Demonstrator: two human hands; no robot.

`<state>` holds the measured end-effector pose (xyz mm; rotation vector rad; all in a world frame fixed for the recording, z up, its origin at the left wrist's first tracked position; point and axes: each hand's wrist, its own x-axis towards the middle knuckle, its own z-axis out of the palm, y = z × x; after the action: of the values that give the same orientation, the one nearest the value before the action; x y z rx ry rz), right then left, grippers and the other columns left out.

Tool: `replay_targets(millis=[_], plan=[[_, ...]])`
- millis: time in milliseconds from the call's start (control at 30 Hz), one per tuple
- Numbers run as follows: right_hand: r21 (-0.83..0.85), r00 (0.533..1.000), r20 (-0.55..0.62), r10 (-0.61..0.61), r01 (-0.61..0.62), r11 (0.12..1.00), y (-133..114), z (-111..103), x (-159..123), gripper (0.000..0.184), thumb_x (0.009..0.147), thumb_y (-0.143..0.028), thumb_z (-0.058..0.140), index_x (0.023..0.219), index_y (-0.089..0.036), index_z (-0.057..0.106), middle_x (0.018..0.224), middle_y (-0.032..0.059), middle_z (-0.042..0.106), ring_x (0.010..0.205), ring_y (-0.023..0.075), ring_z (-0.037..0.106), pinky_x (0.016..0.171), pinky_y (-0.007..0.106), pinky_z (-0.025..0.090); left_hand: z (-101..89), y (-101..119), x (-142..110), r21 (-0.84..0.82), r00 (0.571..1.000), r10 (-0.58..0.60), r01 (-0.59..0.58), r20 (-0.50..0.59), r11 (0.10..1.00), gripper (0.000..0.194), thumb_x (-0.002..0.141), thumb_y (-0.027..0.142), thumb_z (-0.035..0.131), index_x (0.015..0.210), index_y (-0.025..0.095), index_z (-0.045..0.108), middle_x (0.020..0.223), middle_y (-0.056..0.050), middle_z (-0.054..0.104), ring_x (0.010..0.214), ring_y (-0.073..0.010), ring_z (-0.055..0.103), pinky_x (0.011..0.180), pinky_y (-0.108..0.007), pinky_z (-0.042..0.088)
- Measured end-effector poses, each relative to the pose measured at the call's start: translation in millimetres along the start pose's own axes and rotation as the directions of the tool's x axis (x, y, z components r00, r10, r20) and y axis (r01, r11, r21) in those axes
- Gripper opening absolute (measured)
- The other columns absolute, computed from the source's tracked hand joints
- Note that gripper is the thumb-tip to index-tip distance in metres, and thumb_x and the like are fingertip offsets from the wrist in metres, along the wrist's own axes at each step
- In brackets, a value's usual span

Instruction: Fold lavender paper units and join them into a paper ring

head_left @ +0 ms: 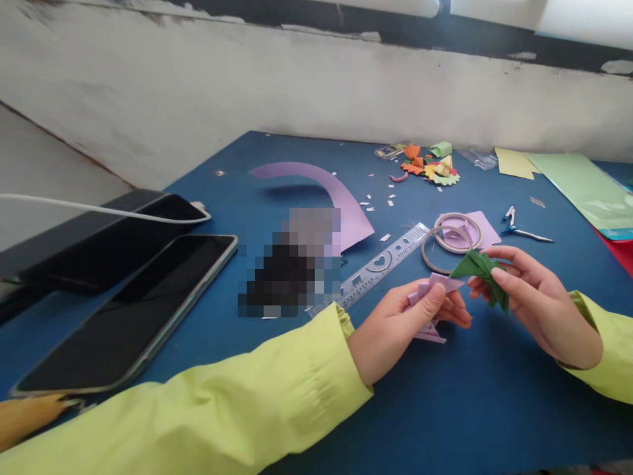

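Observation:
My left hand [413, 316] is closed around a folded purple paper piece [448, 282], thumb pressed on top, and part of the paper sticks out below the fingers. Just to its right, my right hand [537, 297] pinches a folded dark green paper piece [482, 274] with pointed ends. The green tip meets or overlaps the purple paper; whether they are joined I cannot tell. Behind both hands lie two tape rolls [457, 232], one leaning over the other, beside a purple paper sheet [487, 227].
A clear ruler [380, 264] lies left of the hands, near a curved purple strip [341, 204] and a blurred-out patch. Small scissors [527, 231] rest at right. Orange and yellow folded papers [430, 165], green sheets [576, 185] and white scraps lie farther back. A phone [133, 310] is at left.

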<state>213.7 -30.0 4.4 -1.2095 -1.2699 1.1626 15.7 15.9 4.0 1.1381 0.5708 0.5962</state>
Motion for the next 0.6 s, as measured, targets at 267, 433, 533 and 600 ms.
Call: replay_targets(millis=[267, 433, 533, 600], plan=[[0.009, 0.998, 0.058, 0.027, -0.027, 1.0, 1.0, 1.2, -4.4, 0.027, 0.088, -0.037, 0.062, 0.113, -0.027, 0.059, 0.098, 0.0041, 0.07, 0.09, 0.0186, 0.067, 0.077, 0.03, 0.055, -2.6, -3.8, 2.3, 0.006, 1.0, 0.001, -0.001, 0.007, 1.0, 0.051, 0.083, 0.064, 0.056, 0.091, 0.014, 0.065, 0.079, -0.008, 0.069, 0.077, -0.0213, 0.066, 0.076, -0.032, 0.05], [0.007, 1.0, 0.023, -0.004, 0.004, 1.0, 4.0, 1.8, -4.0, 0.024, 0.089, -0.037, 0.062, 0.11, -0.026, 0.059, 0.094, 0.0038, 0.07, 0.084, 0.0187, 0.068, 0.077, 0.034, 0.056, -1.3, -2.3, 0.4, 0.008, 1.0, 0.002, -0.002, -0.027, 1.0, 0.046, 0.083, 0.061, 0.058, 0.084, 0.016, 0.064, 0.075, -0.006, 0.066, 0.072, -0.0202, 0.064, 0.072, -0.032, 0.049], [0.026, 0.999, -0.016, -0.028, 0.029, 0.999, 7.7, 1.6, -2.9, 0.024, 0.09, -0.037, 0.059, 0.111, -0.027, 0.057, 0.093, 0.0037, 0.069, 0.083, 0.0187, 0.068, 0.078, 0.035, 0.056, -2.4, -1.8, -0.7, 0.014, 0.998, 0.019, -0.018, -0.066, 1.0, 0.043, 0.085, 0.059, 0.056, 0.082, 0.017, 0.065, 0.071, -0.004, 0.064, 0.067, -0.0186, 0.061, 0.069, -0.031, 0.047], [0.037, 0.999, -0.027, -0.034, 0.035, 0.999, 9.8, 1.1, -1.9, 0.024, 0.09, -0.037, 0.058, 0.111, -0.027, 0.056, 0.091, 0.0031, 0.07, 0.082, 0.0183, 0.068, 0.077, 0.035, 0.056, -3.5, -1.5, -0.8, 0.015, 0.997, 0.023, -0.022, -0.077, 1.0, 0.043, 0.085, 0.059, 0.055, 0.081, 0.017, 0.065, 0.068, -0.003, 0.062, 0.064, -0.0177, 0.06, 0.066, -0.03, 0.046]])
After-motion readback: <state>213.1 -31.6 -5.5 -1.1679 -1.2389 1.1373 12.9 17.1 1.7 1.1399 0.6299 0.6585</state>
